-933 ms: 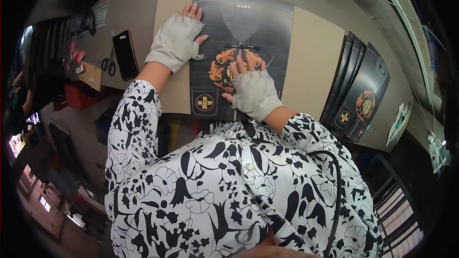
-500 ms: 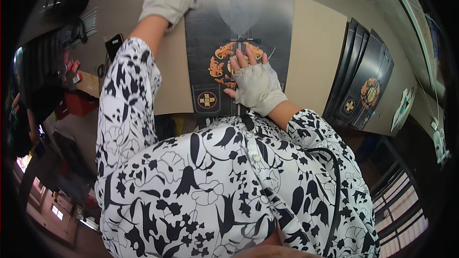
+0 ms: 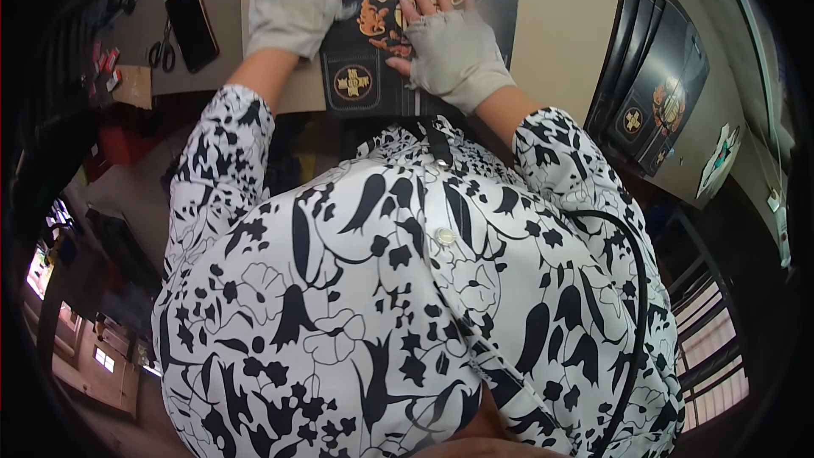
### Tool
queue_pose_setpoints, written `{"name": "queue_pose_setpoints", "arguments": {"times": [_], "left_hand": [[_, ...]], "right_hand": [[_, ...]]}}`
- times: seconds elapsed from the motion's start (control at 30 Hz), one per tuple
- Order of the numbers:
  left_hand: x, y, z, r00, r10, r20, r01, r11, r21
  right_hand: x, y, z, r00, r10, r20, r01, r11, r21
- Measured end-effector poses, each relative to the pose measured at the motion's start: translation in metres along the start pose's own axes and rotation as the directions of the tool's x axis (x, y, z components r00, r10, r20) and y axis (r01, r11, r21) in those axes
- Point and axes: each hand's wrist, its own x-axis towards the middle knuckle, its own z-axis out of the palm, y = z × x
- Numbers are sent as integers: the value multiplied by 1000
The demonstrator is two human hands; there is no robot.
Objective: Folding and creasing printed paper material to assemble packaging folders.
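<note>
A black panel point(image 3: 424, 89) with an orange ring-shaped print and a gold cross-shaped badge lies flat before me on a tan board point(image 3: 551, 34). My right hand point(image 3: 454, 51), in a pale fingerless glove, rests on the orange print with its fingers spread. My left hand point(image 3: 292, 8), gloved the same way, lies along the panel's left edge. Its thumb points out over the panel, and the upper border cuts off its fingertips. Neither hand appears to grip anything.
Several similar black panels point(image 3: 653, 76) lie overlapped on the right. A phone point(image 3: 192, 25) and scissors point(image 3: 162, 49) lie on the table to the left, near small red-and-white items point(image 3: 108, 64). A white piece with green point(image 3: 721, 161) sits at the far right.
My left hand has come nearer to me along the panel's left edge. My right hand stays on the orange print. The view has shifted, so the panel appears higher and its top is cut off.
</note>
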Motion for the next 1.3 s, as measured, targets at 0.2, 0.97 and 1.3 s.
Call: {"name": "queue_pose_setpoints", "arguments": {"times": [0.2,0.97,1.3], "left_hand": [[-117,28,11,992,19,123,-3,992,-129],[-120,66,-35,880,275,386,-84,892,-444],[-87,69,19,962,235,139,-123,828,-547]], "right_hand": [[5,8,19,998,6,-64,-8,1000,-25],[-64,57,31,500,823,271,-816,343,465],[-76,113,73,624,779,-65,-694,591,411]]}}
